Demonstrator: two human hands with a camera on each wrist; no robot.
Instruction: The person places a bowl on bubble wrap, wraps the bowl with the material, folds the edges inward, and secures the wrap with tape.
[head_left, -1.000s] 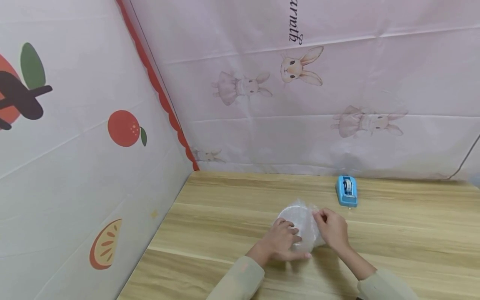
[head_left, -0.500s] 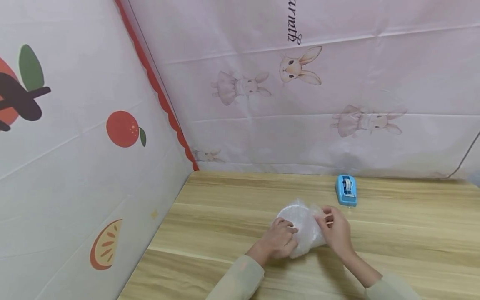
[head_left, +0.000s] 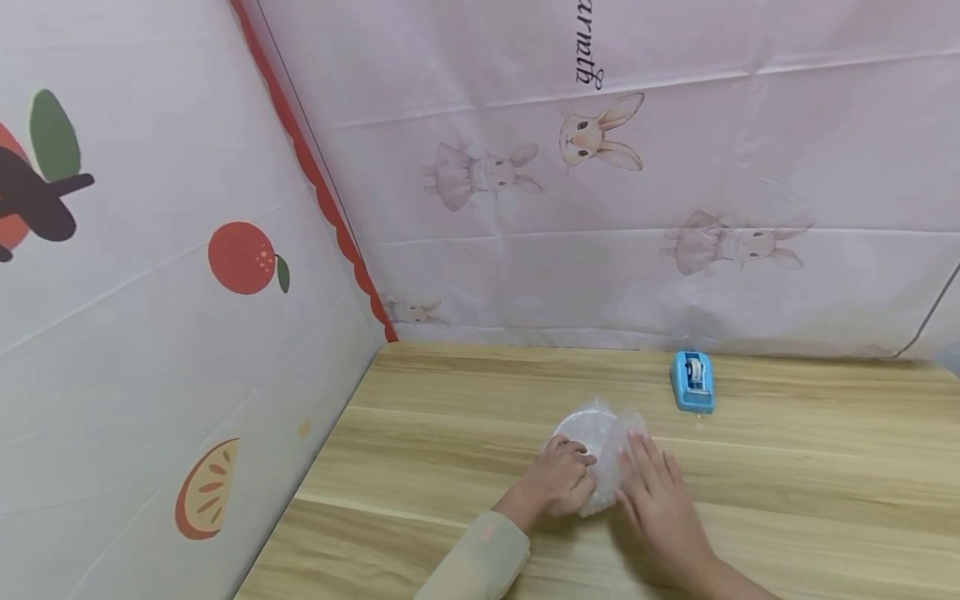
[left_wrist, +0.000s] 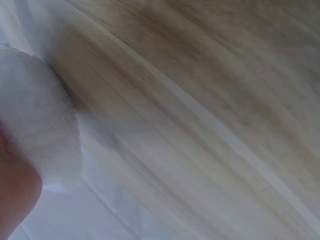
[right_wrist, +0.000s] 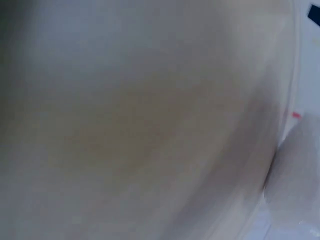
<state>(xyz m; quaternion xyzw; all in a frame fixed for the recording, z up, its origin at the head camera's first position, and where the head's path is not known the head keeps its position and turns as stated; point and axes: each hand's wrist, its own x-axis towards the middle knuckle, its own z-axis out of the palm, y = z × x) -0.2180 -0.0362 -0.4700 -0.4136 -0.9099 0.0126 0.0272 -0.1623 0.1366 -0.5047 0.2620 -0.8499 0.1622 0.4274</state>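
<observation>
A round bundle of translucent bubble wrap (head_left: 604,477) sits on the wooden table between the two hands. My left hand (head_left: 557,478) holds it from the left, with bent fingers over its top; the thumb is hidden in the head view. Flat along the bundle's right side lies my right hand (head_left: 663,510), its fingers straight and their tips on the wrap. In the left wrist view the whitish wrap (left_wrist: 40,112) shows at the left edge, beside part of the hand (left_wrist: 17,187). At the right edge of the blurred right wrist view is a pale part of the bundle (right_wrist: 296,175).
A blue tape dispenser (head_left: 693,382) with a roll in it stands on the table (head_left: 450,433), behind and to the right of the bundle. Printed cloth walls rise at the back (head_left: 525,283) and at the left (head_left: 150,333).
My right hand has let go of the pinched wrap edge and now lies flat on the right side of the bundle. My left thumb, stretched out earlier, has drawn in out of sight.
</observation>
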